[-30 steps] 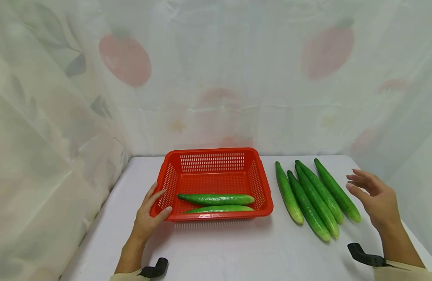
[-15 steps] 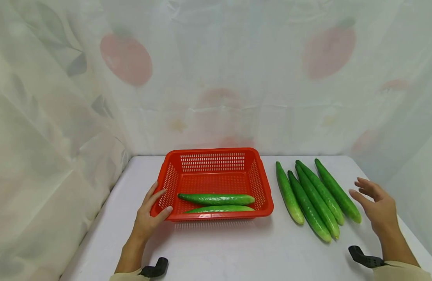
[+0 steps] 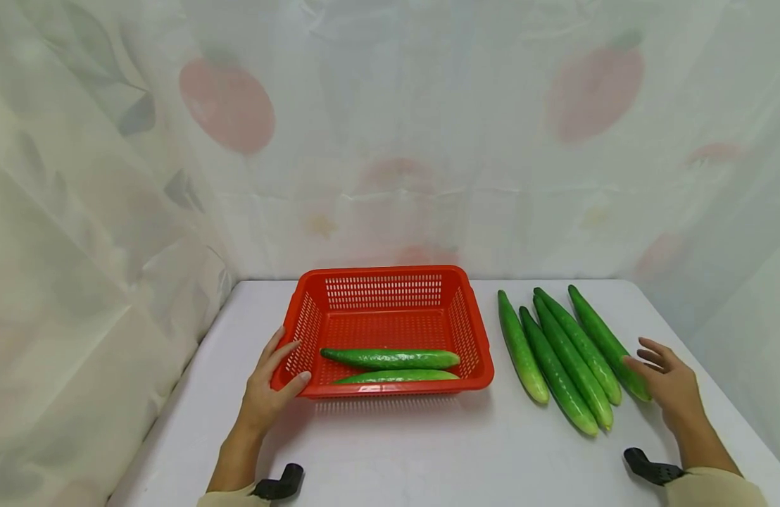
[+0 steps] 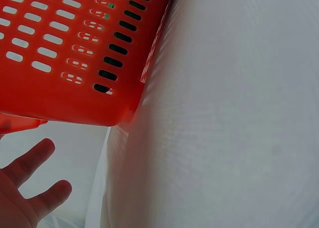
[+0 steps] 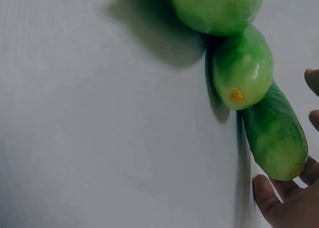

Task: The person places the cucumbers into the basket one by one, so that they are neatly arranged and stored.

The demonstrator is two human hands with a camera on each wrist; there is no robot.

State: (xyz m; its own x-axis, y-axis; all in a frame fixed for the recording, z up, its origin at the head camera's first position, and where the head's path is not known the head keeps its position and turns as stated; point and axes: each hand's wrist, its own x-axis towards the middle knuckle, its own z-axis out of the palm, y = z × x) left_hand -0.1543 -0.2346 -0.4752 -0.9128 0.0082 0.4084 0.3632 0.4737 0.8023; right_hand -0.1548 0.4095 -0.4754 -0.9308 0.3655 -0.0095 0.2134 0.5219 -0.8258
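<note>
My left hand (image 3: 266, 394) rests at the front left corner of a red plastic basket (image 3: 390, 387), its fingers spread and the thumb on the front rim. In the left wrist view, two extended fingers (image 4: 37, 160) are beside the basket wall (image 4: 60, 48). Two cucumbers (image 3: 390, 360) lie across the inside of the basket. My right hand (image 3: 671, 384) is at the near end of the rightmost cucumber (image 3: 608, 345), thumb reaching over it. In the right wrist view, the thumb (image 5: 266, 193) is close to a cucumber end (image 5: 276, 148); contact cannot be told.
Several more cucumbers (image 3: 566, 370) lie side by side on the white table (image 3: 403, 451), right of the basket. A printed curtain (image 3: 396, 141) hangs behind the table, and a fabric side (image 3: 98, 282) rises at the left.
My right hand lowers and moves slightly left, from beside the rightmost cucumber to its near end. The left hand, basket and cucumbers stay in place.
</note>
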